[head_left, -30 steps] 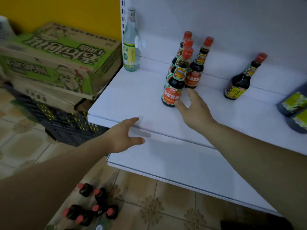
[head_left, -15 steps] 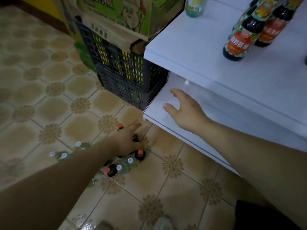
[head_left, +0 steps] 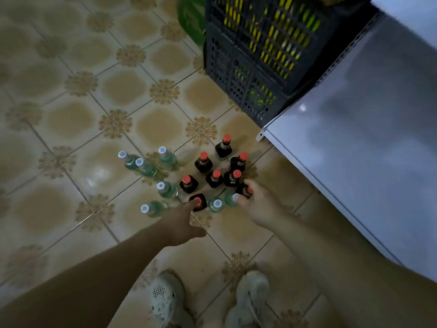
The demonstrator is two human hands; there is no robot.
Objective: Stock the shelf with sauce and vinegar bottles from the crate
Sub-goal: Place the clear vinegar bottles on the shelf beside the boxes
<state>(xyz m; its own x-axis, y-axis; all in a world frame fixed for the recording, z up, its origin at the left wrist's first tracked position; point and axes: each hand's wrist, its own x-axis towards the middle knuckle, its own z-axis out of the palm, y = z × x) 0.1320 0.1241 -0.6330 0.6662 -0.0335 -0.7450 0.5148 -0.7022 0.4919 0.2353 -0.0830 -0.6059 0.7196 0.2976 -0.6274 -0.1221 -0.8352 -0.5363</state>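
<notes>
— Tiled floor point(head_left: 71, 119), patterned and dim. What stands on it?

— Crate point(head_left: 236, 67), dark, at the far side, with a white shelf point(head_left: 354, 162) against its right corner. On the near side of the crate, sauce bottles point(head_left: 214, 178) with red caps stand upright in a cluster. Vinegar bottles point(head_left: 146, 168) with pale caps stand mostly to their left.

— And the hands?

— Both are down at the cluster's edge farthest from the crate, apart from each other. Left hand point(head_left: 182, 224) has its fingers stretched out, one fingertip on the red cap of the front bottle point(head_left: 197, 202). Right hand point(head_left: 259, 209) curls its fingers over the top of the end bottle point(head_left: 243, 189), a dark one, thumb against a pale cap just beside it.

— Is that one lifted?

— Cannot tell.

— Anything else?

— Two pale shoes point(head_left: 165, 297) on the tiles, well apart from the crate, beyond the bottles.
</notes>
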